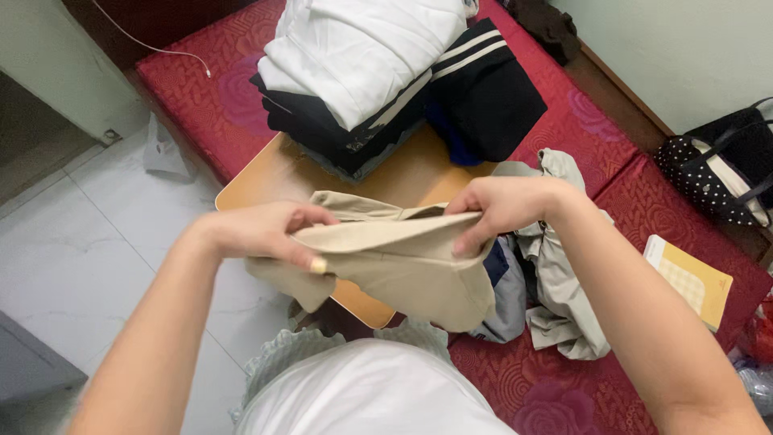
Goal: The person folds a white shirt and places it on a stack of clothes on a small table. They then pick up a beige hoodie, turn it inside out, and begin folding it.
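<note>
Held up over the bench (266,177) edge: beige trousers (394,258), gripped at the top fold by both hands, left hand (270,229) pinching the near-left end, right hand (499,208) closed on the right end. Likely slip: cloth sagging from the middle, fold falling open, loose lower end dragging onto the grey garments (555,282) heaped just right. Little bare bench left for laying flat, most of it taken by the stack of folded clothes (362,72), white on top, dark beneath; a careless nudge could topple it. Beneath and around, red mattress (612,185). Farther right, spotted bag (717,177), well apart. Near the right forearm, yellow booklet (692,278). On the tiled floor (64,242) at left, crumpled plastic bag (165,153).
</note>
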